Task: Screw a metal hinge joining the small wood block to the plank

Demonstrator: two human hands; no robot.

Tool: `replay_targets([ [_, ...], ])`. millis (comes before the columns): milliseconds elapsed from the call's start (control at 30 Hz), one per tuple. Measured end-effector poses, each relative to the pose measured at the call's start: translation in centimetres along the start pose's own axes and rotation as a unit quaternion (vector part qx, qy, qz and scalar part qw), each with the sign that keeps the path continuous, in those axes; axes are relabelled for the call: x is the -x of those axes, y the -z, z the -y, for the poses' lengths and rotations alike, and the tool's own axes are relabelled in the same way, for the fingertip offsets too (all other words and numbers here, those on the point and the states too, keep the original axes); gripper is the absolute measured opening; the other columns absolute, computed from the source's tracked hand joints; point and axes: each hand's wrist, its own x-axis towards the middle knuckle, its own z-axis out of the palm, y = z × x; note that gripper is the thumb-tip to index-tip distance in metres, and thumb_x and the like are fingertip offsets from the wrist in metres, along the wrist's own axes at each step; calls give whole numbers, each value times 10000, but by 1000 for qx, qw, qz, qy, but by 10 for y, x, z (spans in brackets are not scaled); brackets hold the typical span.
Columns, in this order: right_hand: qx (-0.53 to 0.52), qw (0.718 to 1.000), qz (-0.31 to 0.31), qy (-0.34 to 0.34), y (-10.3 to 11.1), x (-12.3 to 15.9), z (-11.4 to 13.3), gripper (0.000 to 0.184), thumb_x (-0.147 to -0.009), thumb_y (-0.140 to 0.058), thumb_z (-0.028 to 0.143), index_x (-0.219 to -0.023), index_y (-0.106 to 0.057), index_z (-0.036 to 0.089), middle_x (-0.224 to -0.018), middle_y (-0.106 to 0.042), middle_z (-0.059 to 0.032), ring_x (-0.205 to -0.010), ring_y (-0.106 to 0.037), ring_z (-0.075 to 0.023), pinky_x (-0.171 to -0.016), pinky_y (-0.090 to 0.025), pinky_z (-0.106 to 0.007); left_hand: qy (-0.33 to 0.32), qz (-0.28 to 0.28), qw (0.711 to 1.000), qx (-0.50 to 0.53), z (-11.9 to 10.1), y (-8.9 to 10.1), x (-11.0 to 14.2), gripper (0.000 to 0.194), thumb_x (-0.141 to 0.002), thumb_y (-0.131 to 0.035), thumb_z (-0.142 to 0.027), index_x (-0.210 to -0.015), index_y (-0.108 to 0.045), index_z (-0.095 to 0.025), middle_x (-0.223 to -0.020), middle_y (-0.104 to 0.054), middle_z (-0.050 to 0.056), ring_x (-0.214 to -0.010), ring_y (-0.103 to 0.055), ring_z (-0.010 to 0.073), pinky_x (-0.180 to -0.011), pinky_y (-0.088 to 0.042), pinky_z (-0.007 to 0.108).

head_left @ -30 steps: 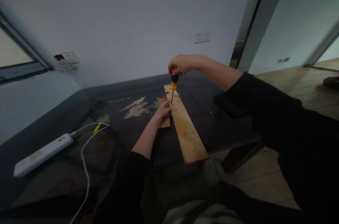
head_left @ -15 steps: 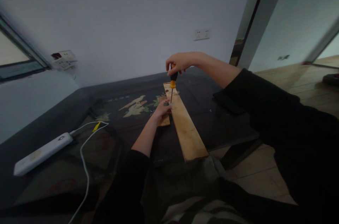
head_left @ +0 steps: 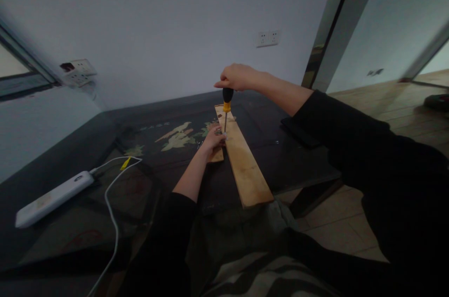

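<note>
My right hand (head_left: 235, 77) is wrapped over the top of a screwdriver (head_left: 227, 100) with a black and yellow handle. The screwdriver stands nearly upright, its shaft pointing down to a long pale wooden board (head_left: 247, 166). At the board's left edge, my left hand (head_left: 213, 139) is closed, with its thumb beside the screwdriver's tip. What lies at the tip is too small to make out. A shorter wooden piece (head_left: 216, 155) shows beneath my left hand, partly covered by it.
The boards rest on a dark table (head_left: 189, 184) with a bird-and-flower picture. On the left lies a white power strip (head_left: 56, 199) with its cable (head_left: 114, 222). A flat black object (head_left: 300, 133) sits at the right. Wall sockets (head_left: 268, 38) are beyond the table.
My right hand has shifted its grip over the screwdriver's handle, its fingers now higher and closed round the top. My left hand stays at the board's edge. The view has shifted slightly.
</note>
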Motion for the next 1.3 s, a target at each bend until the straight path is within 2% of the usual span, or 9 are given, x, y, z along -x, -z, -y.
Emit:
replay_targets([
  [133, -74, 991, 97, 57, 14, 6, -4, 531, -928, -648, 483, -1318, -653, 122, -1015, -731, -95, -879, -692, -197, -769, -500, -320, -1, 8, 1000, -8, 1, 0, -1, 614, -811, -634, -26, -1393, -507, -176, -890, -697, 40, -643, -651, 118, -634, -556, 255],
  [233, -91, 985, 123, 75, 21, 8, -5, 541, -929, -654, 462, -1356, -628, 131, -1086, -712, -90, -897, -688, -193, -771, -512, -333, -2, 6, 1000, -6, 0, 0, -1, 616, -815, -634, -24, -1396, -503, -180, -865, -691, 28, -643, -651, 118, -641, -565, 257],
  [367, -51, 993, 92, 46, 14, 3, -3, 469, -933, -645, 457, -1255, -696, 120, -1021, -732, -99, -885, -698, -211, -770, -511, -331, 8, 0, 1000, -4, -1, 0, -1, 619, -810, -629, -9, -1392, -504, -179, -823, -683, 17, -630, -649, 123, -643, -572, 265],
  [567, 42, 998, -35, -33, -3, -1, 5, 560, -965, -538, 560, -1177, -728, 77, -970, -743, -179, -1004, -681, -289, -802, -492, -368, 4, -4, 1000, -10, -1, 0, 0, 602, -817, -629, -20, -1381, -495, -183, -810, -665, 2, -613, -642, 103, -619, -558, 227],
  [833, -50, 992, 106, 55, 16, 6, -6, 539, -912, -670, 475, -1354, -636, 169, -1035, -730, -79, -876, -684, -194, -762, -502, -317, 2, -8, 1000, -10, -1, 0, -2, 601, -816, -622, -11, -1379, -489, -170, -868, -679, 23, -630, -649, 115, -638, -567, 262],
  [1000, 39, 998, 52, 13, 9, 4, 3, 413, -953, -603, 417, -1208, -725, 115, -998, -744, -136, -907, -686, -230, -776, -487, -345, 4, -4, 1000, -9, -1, -1, -2, 599, -823, -608, -5, -1389, -496, -164, -846, -677, 28, -635, -651, 128, -623, -558, 263],
  [1133, 90, 995, -31, -28, -1, -2, 10, 486, -954, -567, 497, -1180, -738, 102, -1071, -736, -192, -1017, -669, -289, -801, -477, -375, -4, -11, 1000, -9, 0, -1, -2, 581, -802, -636, -10, -1350, -533, -175, -819, -676, 19, -631, -649, 126, -611, -547, 247],
  [1200, 79, 996, -26, -33, -1, -2, 10, 547, -950, -547, 560, -1177, -738, 101, -1046, -739, -192, -999, -675, -291, -794, -481, -378, -10, -8, 1000, -9, 2, -1, -2, 574, -801, -648, -21, -1343, -536, -175, -839, -685, 25, -645, -654, 126, -610, -547, 240],
  [1300, 27, 999, 40, -3, 6, 0, 4, 577, -923, -578, 601, -1196, -732, 116, -982, -745, -148, -909, -689, -252, -760, -493, -357, -17, 0, 1000, -6, 3, 0, -2, 557, -813, -640, -26, -1339, -537, -177, -879, -694, 36, -660, -658, 121, -620, -555, 242],
])
